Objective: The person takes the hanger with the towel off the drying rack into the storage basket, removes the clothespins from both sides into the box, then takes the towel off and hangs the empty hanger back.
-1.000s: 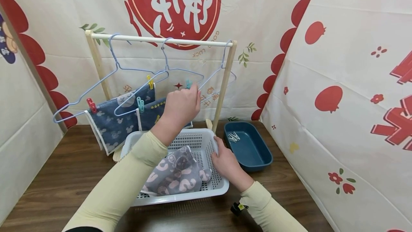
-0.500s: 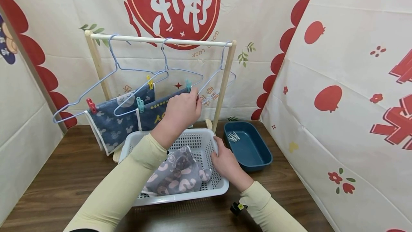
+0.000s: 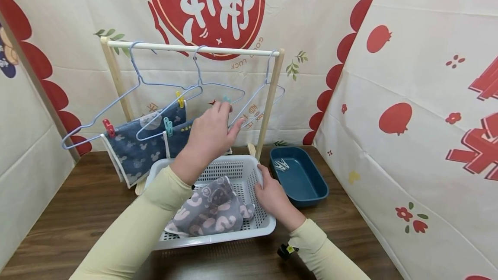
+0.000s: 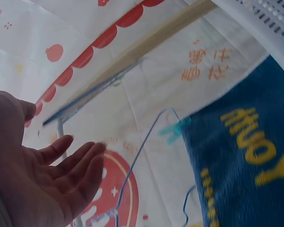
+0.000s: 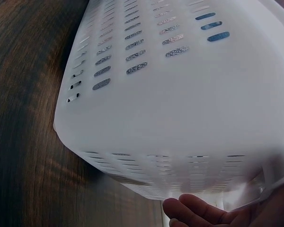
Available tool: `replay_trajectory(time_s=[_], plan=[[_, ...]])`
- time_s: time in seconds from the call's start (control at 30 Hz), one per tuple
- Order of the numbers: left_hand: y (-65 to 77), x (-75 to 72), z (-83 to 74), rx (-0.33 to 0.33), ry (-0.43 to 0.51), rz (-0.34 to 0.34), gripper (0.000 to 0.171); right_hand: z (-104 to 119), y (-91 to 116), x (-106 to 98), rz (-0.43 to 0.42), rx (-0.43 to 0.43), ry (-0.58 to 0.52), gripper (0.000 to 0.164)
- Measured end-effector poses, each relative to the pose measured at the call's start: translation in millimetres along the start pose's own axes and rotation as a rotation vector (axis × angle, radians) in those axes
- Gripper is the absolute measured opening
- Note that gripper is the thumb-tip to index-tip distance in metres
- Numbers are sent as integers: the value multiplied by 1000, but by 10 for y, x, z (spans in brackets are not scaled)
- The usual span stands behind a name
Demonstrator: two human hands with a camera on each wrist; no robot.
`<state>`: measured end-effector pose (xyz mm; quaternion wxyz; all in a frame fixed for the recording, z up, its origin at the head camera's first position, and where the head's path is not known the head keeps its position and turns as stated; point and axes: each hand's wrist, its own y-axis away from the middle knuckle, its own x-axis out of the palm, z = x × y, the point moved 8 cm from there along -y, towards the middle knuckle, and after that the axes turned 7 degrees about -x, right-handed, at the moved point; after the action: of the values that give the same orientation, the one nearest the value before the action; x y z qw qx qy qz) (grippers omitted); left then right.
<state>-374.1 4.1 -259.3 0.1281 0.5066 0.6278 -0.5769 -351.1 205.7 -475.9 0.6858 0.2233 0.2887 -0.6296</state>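
My left hand (image 3: 210,133) is raised in front of the middle hanger (image 3: 199,71), fingers relaxed and holding nothing. In the left wrist view, a teal clothespin (image 4: 175,131) pins the corner of a dark blue towel (image 4: 246,142) with yellow lettering, apart from the hand. Another teal clothespin (image 3: 168,126) pins its other end. My right hand (image 3: 274,195) grips the right rim of a white perforated basket (image 3: 214,240). Inside lies a crumpled grey towel (image 3: 218,215) with pink patterns. The basket's wall fills most of the right wrist view.
Left on the rack's rail (image 3: 171,48), a mouse-print towel (image 3: 140,154) hangs by a red clothespin (image 3: 109,128) and a yellow clothespin (image 3: 180,99). A third, bare hanger hangs by the right post (image 3: 270,103). A blue tray (image 3: 299,180) holds white clips.
My left hand has drawn back from the right-hand teal clothespin, down and to the left, and its fingers have spread. The right hand stays on the basket rim.
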Motion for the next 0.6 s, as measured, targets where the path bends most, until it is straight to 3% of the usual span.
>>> replay_trajectory(time_s=[0.13, 0.27, 0.43, 0.6], plan=[[44, -227, 147, 51, 42, -87, 44, 11, 5, -1, 4, 8, -12, 64], [85, -510, 396, 73, 90, -157, 38, 24, 6, 0, 10, 6, -11, 65], [138, -760, 818, -4, 110, -188, 33, 17, 6, -3, 11, 9, -13, 65], [210, -837, 1155, -82, 103, -177, 33, 11, 15, -4, 7, 16, -22, 65]])
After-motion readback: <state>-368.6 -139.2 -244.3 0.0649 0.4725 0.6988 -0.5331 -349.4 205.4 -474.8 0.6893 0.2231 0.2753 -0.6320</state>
